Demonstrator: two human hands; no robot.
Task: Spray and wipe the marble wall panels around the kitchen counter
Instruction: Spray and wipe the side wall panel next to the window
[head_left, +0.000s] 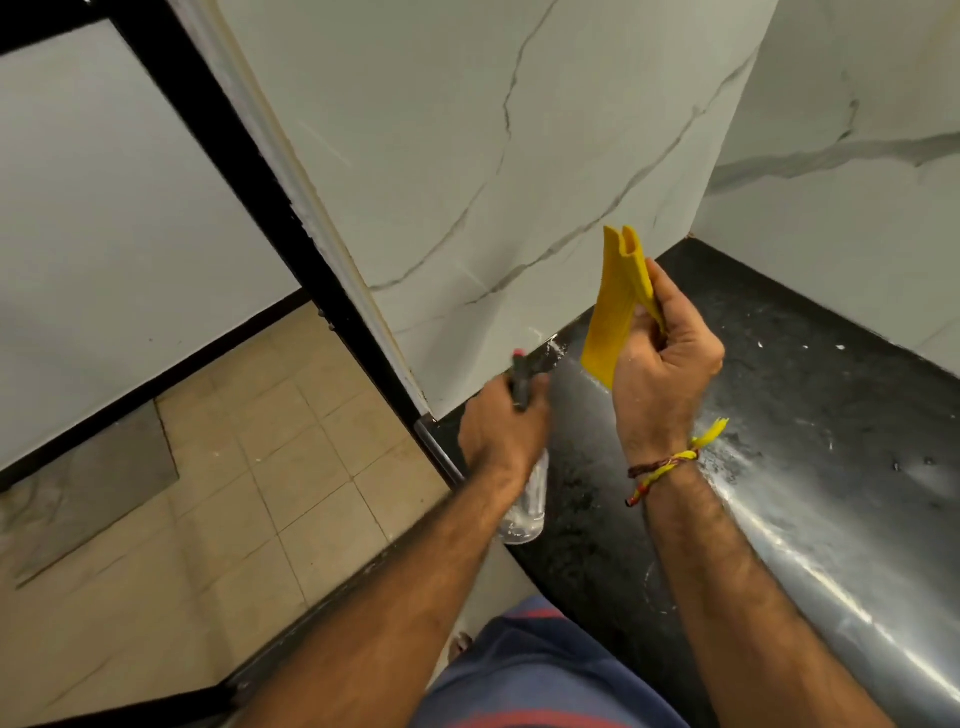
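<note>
No brand, label or writing readable anywhere — spray bottle (523, 499) clear and unmarked, its dark trigger head with a reddish tip blurred. Left hand (501, 423) as grip curled tight round the bottle's neck, clear body hanging below the fist, over the near left corner of the black table (810, 374). Right hand (662, 364) as grip pinched on a folded yellow cloth (615, 304), held upright in the air above the table, top end near the marble wall panel (467, 156) but apart from it as far as can be told. Thread bracelet (670, 462), yellow and brown, round the right wrist. Panel white with grey veins, meeting a second marble panel (857, 182) at the far corner; lower edges of both sitting on the table's back edge. White specks and a wet sheen on the dark table top, a rounded shiny front edge running down to the right. Left of the panel — a pale trim strip and a black frame (291, 228), then tiled floor (291, 467) well below, open and bare beside the table end.
</note>
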